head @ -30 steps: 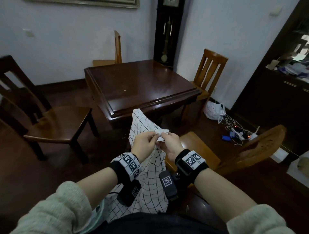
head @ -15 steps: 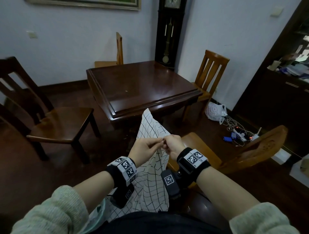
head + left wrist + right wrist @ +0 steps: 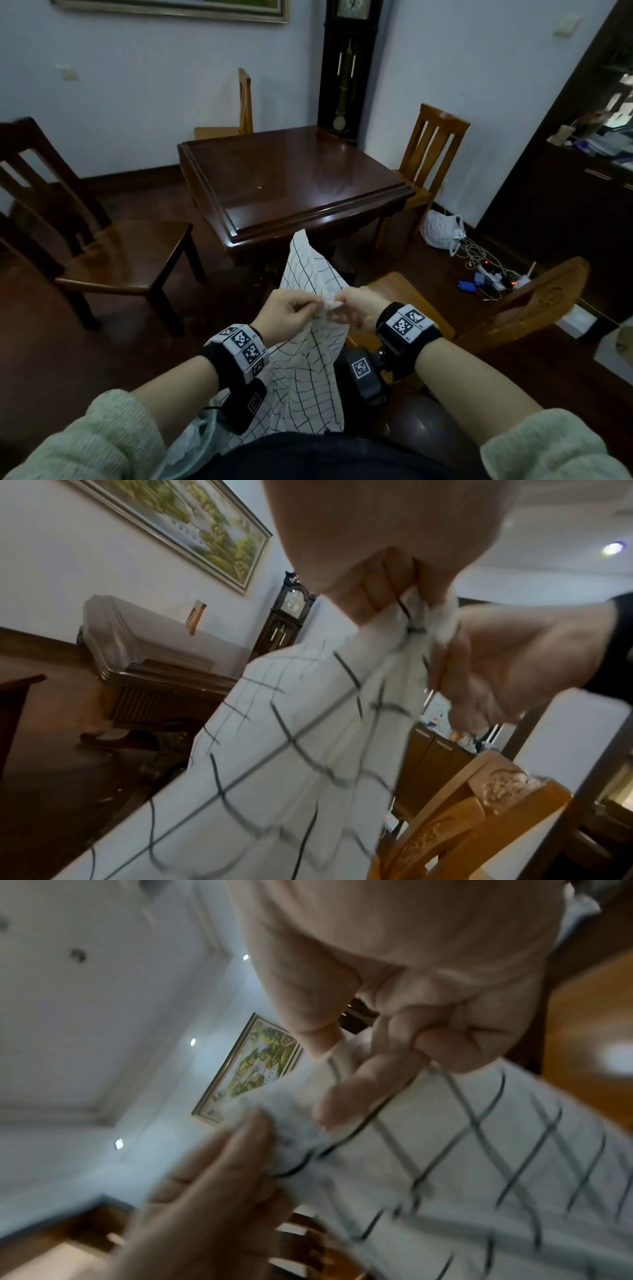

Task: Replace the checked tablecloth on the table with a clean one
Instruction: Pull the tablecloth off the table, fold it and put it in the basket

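Observation:
A white tablecloth with thin black checks (image 3: 308, 363) hangs from my two hands in front of my body. My left hand (image 3: 291, 313) and right hand (image 3: 356, 308) meet close together and both pinch its bunched top edge; one flap of it stands up above them. The left wrist view shows the cloth (image 3: 284, 750) draping down from the pinch, and the right wrist view shows blurred fingers (image 3: 369, 1080) curled on the cloth (image 3: 479, 1150). The dark wooden table (image 3: 291, 185) ahead is bare.
A dark chair (image 3: 113, 250) stands left of the table, and lighter chairs at the back (image 3: 239, 106) and right (image 3: 431, 144). A carved chair (image 3: 513, 308) is close at my right. A white bag (image 3: 442, 229) and cables (image 3: 489, 274) lie on the floor. A tall clock (image 3: 349, 68) stands behind.
The white corner that stuck out between my hands is now gathered into the pinch, and my hands have closed together. The view has tilted slightly, shifting the table up and right.

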